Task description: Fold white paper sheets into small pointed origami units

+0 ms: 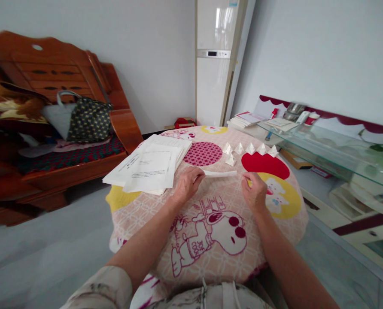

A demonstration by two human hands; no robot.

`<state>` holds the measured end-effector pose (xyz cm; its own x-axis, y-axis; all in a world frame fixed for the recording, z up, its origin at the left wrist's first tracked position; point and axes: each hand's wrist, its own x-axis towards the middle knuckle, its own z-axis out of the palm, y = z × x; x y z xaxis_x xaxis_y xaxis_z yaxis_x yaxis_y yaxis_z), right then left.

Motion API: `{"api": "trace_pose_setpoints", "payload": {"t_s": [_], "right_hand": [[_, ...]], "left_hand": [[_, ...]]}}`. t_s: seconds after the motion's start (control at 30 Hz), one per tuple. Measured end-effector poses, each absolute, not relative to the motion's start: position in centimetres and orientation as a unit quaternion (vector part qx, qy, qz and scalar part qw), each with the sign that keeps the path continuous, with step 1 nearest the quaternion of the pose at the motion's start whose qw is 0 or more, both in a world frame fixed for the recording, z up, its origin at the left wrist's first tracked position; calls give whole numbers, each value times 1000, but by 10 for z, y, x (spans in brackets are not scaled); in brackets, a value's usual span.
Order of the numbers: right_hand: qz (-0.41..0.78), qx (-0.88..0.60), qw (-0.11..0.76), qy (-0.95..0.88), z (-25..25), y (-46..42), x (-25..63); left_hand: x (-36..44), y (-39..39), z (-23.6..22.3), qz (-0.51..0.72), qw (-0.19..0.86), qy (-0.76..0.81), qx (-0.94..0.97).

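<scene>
A narrow white paper strip (220,174) stretches sideways above the round table. My left hand (189,183) pinches its left end between thumb and fingers. Close to the strip's other end is my right hand (254,191), its fingers curled closed; a small gap shows between them and the paper, and what they hold, if anything, is hidden. Beyond my hands stand several small folded white paper pieces (250,149), pointed at the top, most of them in a row. To the left of my left hand lies a stack of printed paper sheets (149,169).
A patterned cloth (207,262) with cartoon figures covers the table. On the right is a glass-topped stand (339,154) bearing papers, cups and metal containers. A wooden bench (62,64) with bags stands at left. Behind the table rises a tall white cabinet-like appliance (212,86).
</scene>
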<state>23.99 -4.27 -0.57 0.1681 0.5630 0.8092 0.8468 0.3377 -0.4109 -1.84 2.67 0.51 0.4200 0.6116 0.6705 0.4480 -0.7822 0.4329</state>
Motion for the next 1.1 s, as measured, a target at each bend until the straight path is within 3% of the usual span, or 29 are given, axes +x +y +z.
{"api": "trace_pose_setpoints", "payload": {"t_s": [0.73,1.1], "right_hand": [[-105,-548,518,-649,-17,-39,229],[-1,-529,557,-640,-13,-42,224]], "left_hand": [[-22,24,10,525,148,360,757],[-22,25,18,587,230,386,673]]}}
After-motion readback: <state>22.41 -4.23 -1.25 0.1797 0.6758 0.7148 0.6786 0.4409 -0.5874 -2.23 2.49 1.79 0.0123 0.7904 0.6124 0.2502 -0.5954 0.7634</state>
